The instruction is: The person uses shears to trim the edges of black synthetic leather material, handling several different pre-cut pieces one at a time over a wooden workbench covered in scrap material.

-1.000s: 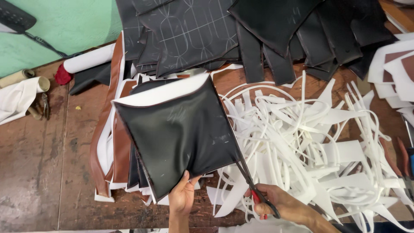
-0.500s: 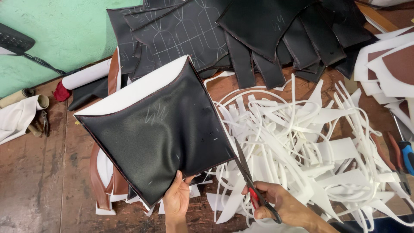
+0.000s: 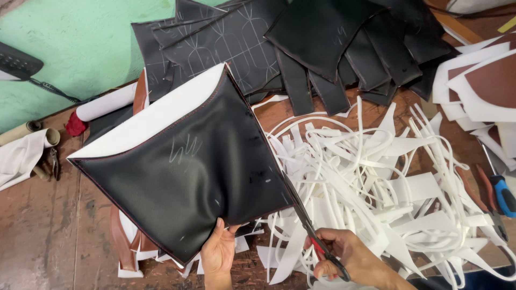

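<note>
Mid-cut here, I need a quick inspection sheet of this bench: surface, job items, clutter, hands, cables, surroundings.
Surface: worn brown wooden bench, scuffed and stained.
Job's things: square black leather panel with white backing, lifted at its lower corner; red-handled scissors, blades along the panel's right edge.
Clutter: heap of white trimmed strips; stack of black stitched panels; brown-and-white pieces; blue-handled tool; pliers; rolled white sheets.
Grippers: left hand pinches the panel's lower corner; right hand grips the scissors.
Cables: black cord running from a dark device, upper left.
Surroundings: green wall behind the bench.
</note>
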